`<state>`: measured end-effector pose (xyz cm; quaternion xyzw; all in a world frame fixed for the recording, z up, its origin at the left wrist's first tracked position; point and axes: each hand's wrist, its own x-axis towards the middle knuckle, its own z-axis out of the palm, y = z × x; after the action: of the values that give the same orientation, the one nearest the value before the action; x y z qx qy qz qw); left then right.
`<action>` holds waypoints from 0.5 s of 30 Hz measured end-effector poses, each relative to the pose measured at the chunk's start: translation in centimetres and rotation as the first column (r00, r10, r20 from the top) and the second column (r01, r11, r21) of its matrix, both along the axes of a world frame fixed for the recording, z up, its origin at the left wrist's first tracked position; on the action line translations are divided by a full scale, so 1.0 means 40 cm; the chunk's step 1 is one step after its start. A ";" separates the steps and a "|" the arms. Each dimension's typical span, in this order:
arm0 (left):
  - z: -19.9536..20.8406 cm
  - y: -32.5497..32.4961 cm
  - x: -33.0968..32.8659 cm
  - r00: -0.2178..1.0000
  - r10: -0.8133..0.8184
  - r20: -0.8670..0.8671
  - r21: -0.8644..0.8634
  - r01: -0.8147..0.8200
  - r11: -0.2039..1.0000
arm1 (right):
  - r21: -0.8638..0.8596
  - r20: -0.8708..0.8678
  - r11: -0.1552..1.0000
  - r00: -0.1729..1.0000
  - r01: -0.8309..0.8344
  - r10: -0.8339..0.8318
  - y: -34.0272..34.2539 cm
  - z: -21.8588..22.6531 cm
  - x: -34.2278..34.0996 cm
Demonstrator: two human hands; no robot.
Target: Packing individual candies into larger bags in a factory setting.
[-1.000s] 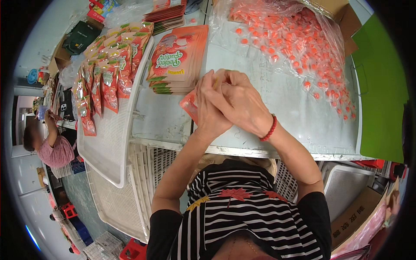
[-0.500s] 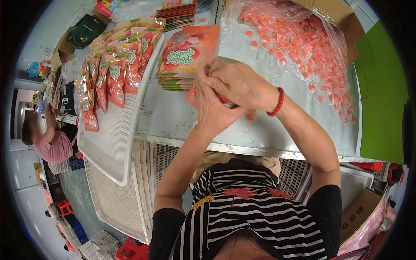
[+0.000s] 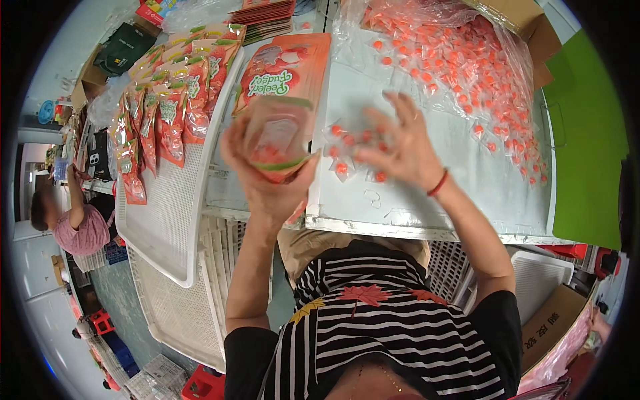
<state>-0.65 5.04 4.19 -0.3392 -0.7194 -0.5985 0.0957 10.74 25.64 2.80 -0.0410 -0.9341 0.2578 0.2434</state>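
The left grip (image 3: 272, 190) is closed around a fruit-snack pouch (image 3: 279, 130), fingers on one side and thumb on the other, holding it up above the desk (image 3: 433, 207). The pouch's clear panel faces upward, its green band lies toward the wrist, and reddish pieces show through beside that band; blur hides whether its mouth is parted.

The right grip (image 3: 408, 150) is wide, its fingers spread and blurred, and it hovers at a small scatter of wrapped orange candies (image 3: 341, 168). These lie on the desk between the two grips, nearer the right one; whether a fingertip touches any cannot be told. A red beaded bracelet (image 3: 439, 182) circles the wrist behind the right grip.

Just beyond the left grip sits a stack of flat printed pouches (image 3: 300, 57), partly covered by the held one. Farther beyond it is a second pile of flat pouches (image 3: 267, 17). To the left of the left grip, filled pouches (image 3: 172, 123) lie in overlapping rows on a white mesh tray (image 3: 163, 200).

Beyond and to the right of the right grip, a large heap of wrapped candies (image 3: 460, 80) spreads over clear plastic film, with a cardboard box (image 3: 533, 30) behind it. A green panel (image 3: 590, 147) stands well to the right of the right grip
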 end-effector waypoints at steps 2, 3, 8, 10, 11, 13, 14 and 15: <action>-0.001 -0.017 0.008 0.999 0.006 0.031 -0.029 -0.006 1.000 | 0.232 0.149 0.972 0.985 0.047 -0.083 -0.043 -0.117 0.033; -0.005 -0.023 0.010 0.998 0.022 0.061 -0.056 -0.019 0.998 | 0.226 0.150 0.973 0.985 0.047 -0.083 -0.051 -0.148 0.029; -0.025 -0.049 0.019 0.989 0.053 -0.140 -0.201 -0.080 0.976 | 0.273 0.141 0.959 0.982 0.081 -0.124 -0.057 -0.194 0.008; -0.026 -0.043 0.019 0.986 0.080 -0.144 -0.182 -0.105 0.978 | 0.281 0.066 0.950 0.985 0.136 -0.161 -0.057 -0.200 0.012; -0.029 -0.039 0.023 0.987 0.058 -0.147 -0.171 -0.083 0.982 | 0.279 0.067 0.951 0.985 0.132 -0.157 -0.060 -0.203 0.011; -0.038 -0.026 0.032 0.988 0.039 -0.152 -0.160 -0.064 0.985 | 0.245 0.079 0.954 0.977 0.171 -0.196 -0.059 -0.212 0.004; -0.042 -0.019 0.035 0.984 0.043 -0.172 -0.201 -0.078 0.977 | 0.244 0.073 0.955 0.979 0.168 -0.191 -0.051 -0.216 -0.004; -0.046 -0.010 0.037 0.980 0.046 -0.194 -0.240 -0.093 0.966 | 0.256 0.054 0.954 0.983 0.158 -0.177 -0.035 -0.222 -0.011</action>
<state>0.83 4.63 2.36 -0.3776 -0.7880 -0.4656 0.1405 10.29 24.24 -6.07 -0.0989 -0.9609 0.1146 0.2319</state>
